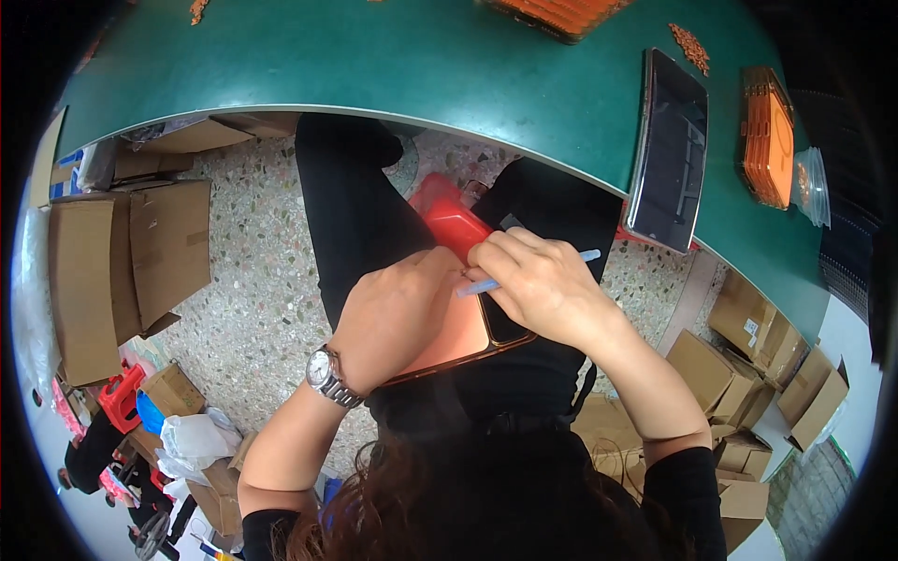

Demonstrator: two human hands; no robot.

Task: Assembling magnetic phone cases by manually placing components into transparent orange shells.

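Over my lap, my right hand point(543, 280) is closed round a slim light-blue pen-shaped tool point(533, 273), which slants across its fingers. Beside it, my left hand point(398, 304) has its fingers curled inward and pressed together, wearing a steel wristwatch point(325, 370). What its fingertips pinch is hidden behind the hand. Beneath both hands lies a flat orange panel point(458, 338) with a dark, shiny rim, resting on my thighs. Right next to it is a dark panel point(505, 323) with a similar rim. Both fingertip groups meet near the orange panel's far end.
A green table point(374, 56) curves ahead, bearing a black tablet-like slab point(669, 150) at its near edge, stacked orange cases point(769, 136), small copper-coloured pieces point(690, 49) and a clear plastic cup point(812, 187). Cardboard boxes point(168, 243) flank me. A red plastic object point(454, 215) shows between my legs.
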